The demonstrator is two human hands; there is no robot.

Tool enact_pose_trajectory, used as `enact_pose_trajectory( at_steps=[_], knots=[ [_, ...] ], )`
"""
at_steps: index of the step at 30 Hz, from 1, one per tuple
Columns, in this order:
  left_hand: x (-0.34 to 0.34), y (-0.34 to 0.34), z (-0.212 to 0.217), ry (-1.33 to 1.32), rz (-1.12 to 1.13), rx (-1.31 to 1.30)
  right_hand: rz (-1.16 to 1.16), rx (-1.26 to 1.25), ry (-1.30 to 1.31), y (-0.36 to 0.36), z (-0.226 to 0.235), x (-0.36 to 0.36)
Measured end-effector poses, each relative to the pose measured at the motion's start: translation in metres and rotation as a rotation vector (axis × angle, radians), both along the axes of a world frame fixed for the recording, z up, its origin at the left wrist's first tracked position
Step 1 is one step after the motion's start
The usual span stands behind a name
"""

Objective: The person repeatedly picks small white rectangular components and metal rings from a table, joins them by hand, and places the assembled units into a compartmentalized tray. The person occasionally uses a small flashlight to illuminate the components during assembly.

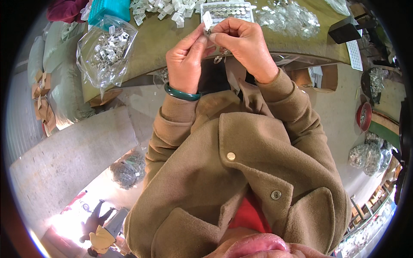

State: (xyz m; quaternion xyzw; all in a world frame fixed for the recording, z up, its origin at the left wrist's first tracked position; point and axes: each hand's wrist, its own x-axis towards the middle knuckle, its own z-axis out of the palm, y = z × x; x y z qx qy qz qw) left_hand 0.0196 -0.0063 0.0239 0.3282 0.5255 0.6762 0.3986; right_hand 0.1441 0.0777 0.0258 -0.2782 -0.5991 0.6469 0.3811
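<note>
My left hand (186, 56) and my right hand (243, 44) meet over the table's near edge, fingers pinched together. Between the fingertips stands a small white plastic piece (207, 19), its lower end hidden by them. A short metal chain (221, 56) dangles just below my right hand; where it attaches is hidden. Right behind my hands lies a white tray (203, 7) with rows of round silvery discs. A heap of similar white plastic pieces (168, 7) is to its left. Small clear pieces (287, 20) are piled to its right.
On the table's left, an open clear bag (107, 53) holds white pieces and metal bits, beside a teal basket (109, 10). A black box-like object (344, 30) stands at the right edge. Large sacks (64, 77) lean at left. Another person (101, 238) is in the background.
</note>
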Motion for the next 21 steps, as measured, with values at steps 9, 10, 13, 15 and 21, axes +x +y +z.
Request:
enact_pose_trajectory(
  at_steps=[9, 10, 13, 15, 21],
  knots=[
    [-0.008, -0.003, 0.010, 0.058, 0.072, -0.210, 0.109, 0.252, -0.082, -0.003, 0.003, 0.007],
    [-0.007, -0.002, 0.010, 0.075, 0.078, -0.227, 0.075, 0.311, -0.084, -0.003, 0.003, 0.007],
    [-0.006, -0.003, 0.011, 0.061, 0.105, -0.224, 0.021, 0.478, -0.176, -0.005, 0.000, 0.008],
    [-0.007, -0.003, 0.012, 0.005, 0.103, -0.213, 0.027, 0.462, -0.179, -0.003, -0.004, 0.008],
    [-0.014, -0.007, 0.013, -0.301, 0.014, -0.238, 0.158, 0.018, 0.091, 0.001, -0.020, 0.000]
  ],
)
